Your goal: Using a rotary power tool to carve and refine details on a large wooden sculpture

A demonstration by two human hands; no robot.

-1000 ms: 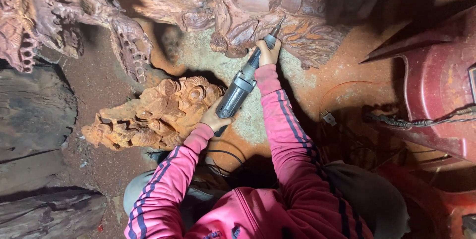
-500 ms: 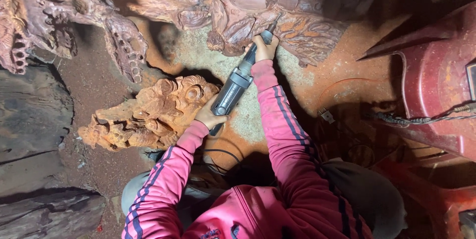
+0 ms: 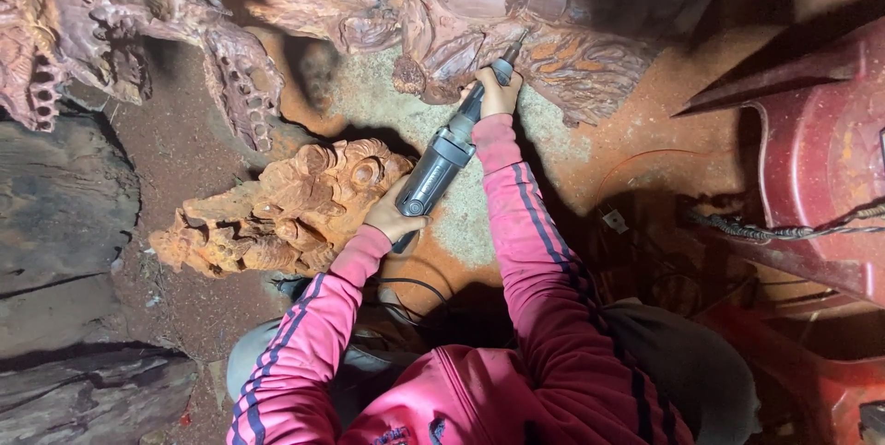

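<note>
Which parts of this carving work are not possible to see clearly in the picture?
All in the head view:
- Tip of the power tool: too small and dark against the large carving to tell its shape or contact.
- Right hand fingers: wrapped around the tool's front, hidden.
- Left hand palm: hidden behind the tool's rear.
- Large carving: cut off by the top edge.
- Cable: lost in shadow under the sleeves.

A smaller orange-brown carved wood piece [image 3: 277,210] lies on a dusty reddish floor [image 3: 636,141]. Dark rough logs [image 3: 64,224] fill the left side. A pale openwork carving [image 3: 55,30] sits at upper left. A red plastic chair [image 3: 820,159] stands at right, a twisted cord [image 3: 774,228] draped across it.
</note>
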